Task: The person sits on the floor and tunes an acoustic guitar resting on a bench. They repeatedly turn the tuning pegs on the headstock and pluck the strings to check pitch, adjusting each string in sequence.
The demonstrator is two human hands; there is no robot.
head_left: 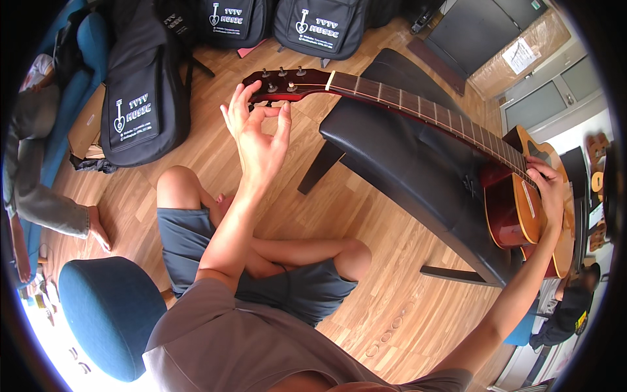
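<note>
Here, a long black padded bench point(405, 170) slants across a wood-plank floor point(385, 261), and a grey cabinet with pale panels point(555, 98) stands at the upper right, its contents hidden. Soft black zip-up instrument bags stand at the upper left, one in front point(147, 111) and two more point(235, 19) point(320, 29) along the top edge; what they hold cannot be seen. Each of these three bears white lettering, two lines large and the rest fine, beside a white guitar-shaped emblem. The glossy red-brown acoustic guitar with an amber top point(516, 209) has its body at the bench's right end, its neck reaching left above the padding and its headstock over the floor. A brown cardboard box point(86, 130) sits beside the front bag, its inside unclear. At the headstock, the left hand point(260, 140) has its thumb and bent index finger close together, the others fanned apart; whether they pinch a tuning key cannot be told. The right hand point(548, 186) curls over the strings near the body, fingers bent. A white paper label point(520, 55) carries print too small to read.
</note>
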